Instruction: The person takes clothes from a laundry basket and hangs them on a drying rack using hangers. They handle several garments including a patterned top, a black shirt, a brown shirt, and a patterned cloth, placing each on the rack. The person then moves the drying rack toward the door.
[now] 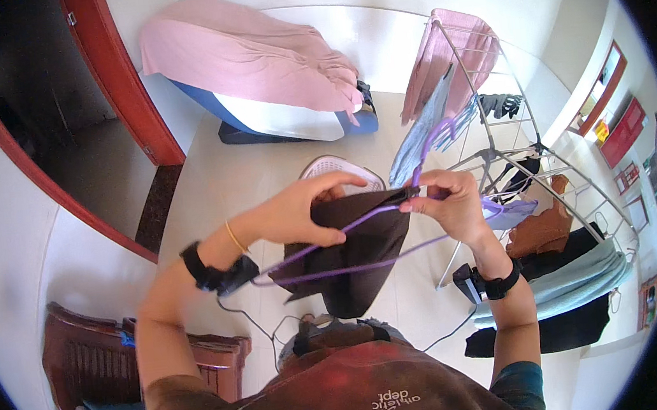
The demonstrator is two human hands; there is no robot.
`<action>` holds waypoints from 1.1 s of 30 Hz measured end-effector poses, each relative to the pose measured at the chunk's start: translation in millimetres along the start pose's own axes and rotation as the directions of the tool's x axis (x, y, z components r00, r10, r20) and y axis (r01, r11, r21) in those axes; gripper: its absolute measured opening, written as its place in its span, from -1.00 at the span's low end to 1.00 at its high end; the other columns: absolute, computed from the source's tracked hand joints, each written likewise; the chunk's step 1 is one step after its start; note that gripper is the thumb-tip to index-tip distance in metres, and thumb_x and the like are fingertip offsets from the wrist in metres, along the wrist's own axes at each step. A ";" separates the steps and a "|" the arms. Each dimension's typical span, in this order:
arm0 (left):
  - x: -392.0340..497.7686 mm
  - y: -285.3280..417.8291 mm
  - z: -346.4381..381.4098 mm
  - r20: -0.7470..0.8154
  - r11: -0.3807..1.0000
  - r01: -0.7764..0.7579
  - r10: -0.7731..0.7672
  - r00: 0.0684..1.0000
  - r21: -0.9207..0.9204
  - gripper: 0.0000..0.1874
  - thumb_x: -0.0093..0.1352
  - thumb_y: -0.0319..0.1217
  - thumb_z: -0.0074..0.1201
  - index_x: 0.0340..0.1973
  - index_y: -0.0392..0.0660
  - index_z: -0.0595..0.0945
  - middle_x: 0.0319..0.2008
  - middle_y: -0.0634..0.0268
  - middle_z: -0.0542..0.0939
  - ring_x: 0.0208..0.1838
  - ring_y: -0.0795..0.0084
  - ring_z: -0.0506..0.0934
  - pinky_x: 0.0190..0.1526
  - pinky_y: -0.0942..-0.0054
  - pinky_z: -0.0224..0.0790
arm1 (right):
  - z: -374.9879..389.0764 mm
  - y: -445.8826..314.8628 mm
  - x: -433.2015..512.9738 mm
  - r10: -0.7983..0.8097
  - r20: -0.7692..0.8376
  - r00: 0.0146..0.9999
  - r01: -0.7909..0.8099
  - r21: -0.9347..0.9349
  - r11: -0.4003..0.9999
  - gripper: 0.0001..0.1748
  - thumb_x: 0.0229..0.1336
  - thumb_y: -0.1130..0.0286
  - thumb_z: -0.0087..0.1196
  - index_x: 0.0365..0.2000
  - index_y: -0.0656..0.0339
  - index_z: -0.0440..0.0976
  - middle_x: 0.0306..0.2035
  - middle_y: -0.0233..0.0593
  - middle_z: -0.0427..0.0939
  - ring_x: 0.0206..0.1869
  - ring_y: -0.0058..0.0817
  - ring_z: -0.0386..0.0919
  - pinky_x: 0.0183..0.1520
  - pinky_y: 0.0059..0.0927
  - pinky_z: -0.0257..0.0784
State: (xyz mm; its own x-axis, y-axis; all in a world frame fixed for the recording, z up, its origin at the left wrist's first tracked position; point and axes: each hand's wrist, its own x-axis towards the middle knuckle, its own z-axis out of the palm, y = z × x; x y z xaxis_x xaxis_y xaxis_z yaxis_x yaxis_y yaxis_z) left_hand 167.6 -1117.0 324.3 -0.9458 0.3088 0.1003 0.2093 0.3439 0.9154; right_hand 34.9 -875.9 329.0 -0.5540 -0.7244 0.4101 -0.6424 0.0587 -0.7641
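Note:
A dark brown garment (pixel 361 249) hangs before my body, its lower end near my feet. My right hand (pixel 448 200) pinches the garment's upper corner together with a purple clothes hanger (pixel 346 271), just below the hook. That hook rises above my fingers, and the hanger's long arm slants down to the left across the front of the cloth. My left hand (pixel 306 216) is at the garment's upper left edge, thumb in front and index finger stretched out; the other fingers curl partly out of sight around the cloth.
A metal drying rack (pixel 491 150) with several clothes stands at the right. Beyond my hands, a pale plastic basket (pixel 331 164) sits on the tiled floor. A pink cloth (pixel 256 47) covers a large blue and white object. A wooden bench (pixel 102 365) stands lower left, below a doorway.

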 end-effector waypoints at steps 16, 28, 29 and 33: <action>30.5 -127.2 79.0 -0.517 0.936 0.283 -0.141 0.845 0.208 -0.73 0.31 -0.36 0.05 -0.16 -0.29 0.54 -0.34 0.07 0.60 -0.29 0.17 0.55 -0.17 0.33 0.36 | -46.4 7.7 8.3 0.294 -0.187 0.937 -0.054 0.756 0.653 -0.81 0.00 0.39 0.25 -0.32 0.20 0.59 -0.50 -0.50 0.56 -0.52 -0.82 0.40 -0.50 -0.79 0.21; 26.5 20.2 15.0 -0.492 0.719 0.068 0.401 0.773 0.692 -0.78 0.18 -0.48 0.14 -0.66 -0.22 0.43 -0.76 0.25 0.32 -0.68 0.45 0.32 -0.61 0.44 0.07 | -82.0 78.8 -62.8 0.018 -0.476 0.879 -0.303 -0.529 0.793 -0.69 -0.18 0.32 0.35 -0.39 0.27 0.57 -0.72 -0.31 0.40 -0.64 -0.66 0.34 -0.56 -0.52 0.24; 20.2 28.5 28.4 -0.333 0.648 -0.050 0.455 0.826 0.760 -0.75 0.15 -0.48 0.15 -0.68 -0.19 0.40 -0.76 0.19 0.29 -0.70 0.33 0.31 -0.63 0.39 0.05 | -75.3 84.6 -61.8 0.001 -0.518 0.856 -0.321 -0.529 0.786 -0.68 -0.19 0.32 0.36 -0.39 0.27 0.56 -0.72 -0.29 0.37 -0.65 -0.65 0.32 -0.56 -0.51 0.23; 18.8 47.5 54.9 0.268 0.785 -0.316 0.198 0.943 0.532 -0.83 0.15 -0.37 0.17 -0.51 -0.16 0.50 -0.54 0.14 0.45 -0.47 0.18 0.44 -0.42 0.28 0.24 | -55.5 92.1 -58.7 0.261 -0.685 0.680 -0.391 -0.038 0.919 -0.70 -0.20 0.35 0.37 -0.40 0.28 0.57 -0.72 -0.37 0.44 -0.67 -0.64 0.32 -0.57 -0.55 0.24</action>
State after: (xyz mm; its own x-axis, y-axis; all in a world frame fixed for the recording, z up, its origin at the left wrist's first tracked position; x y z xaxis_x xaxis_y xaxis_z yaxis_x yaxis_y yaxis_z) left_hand 173.4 -1046.2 348.3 -0.7839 0.5967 0.1715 0.5955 0.6446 0.4794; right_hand -21.1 -789.9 262.2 -0.9073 -0.0063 0.4204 -0.3938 0.3635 -0.8443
